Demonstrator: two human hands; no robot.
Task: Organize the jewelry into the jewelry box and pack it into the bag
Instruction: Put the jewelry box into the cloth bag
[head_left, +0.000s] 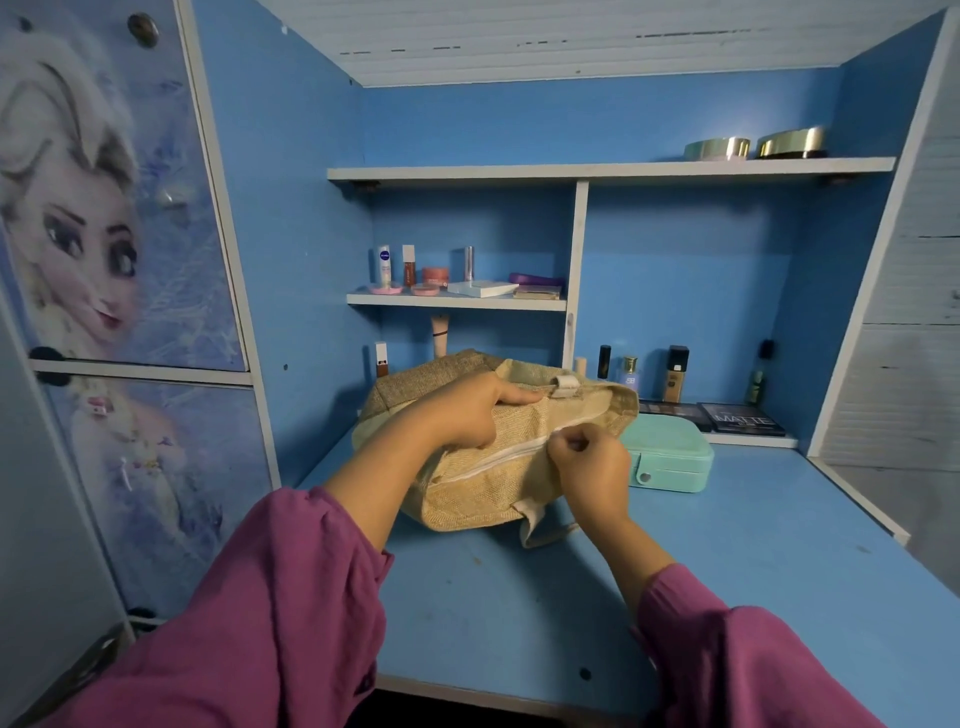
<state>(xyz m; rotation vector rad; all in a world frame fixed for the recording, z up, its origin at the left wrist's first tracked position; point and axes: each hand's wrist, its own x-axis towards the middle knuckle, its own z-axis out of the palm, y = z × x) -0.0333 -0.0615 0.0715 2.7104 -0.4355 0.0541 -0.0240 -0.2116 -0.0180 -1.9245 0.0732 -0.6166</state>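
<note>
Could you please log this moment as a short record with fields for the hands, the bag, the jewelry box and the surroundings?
left hand: rests on the bag, holding the fabric beside the zipper
right hand: pinches at the zipper, fingers curled
bag: beige woven, lying on the desk
zipper state: closed along the stretch left of the right hand; the rest is hidden
jewelry box: mint green, shut, on the desk behind the right hand, outside the bag
shelves: hold cosmetics
</note>
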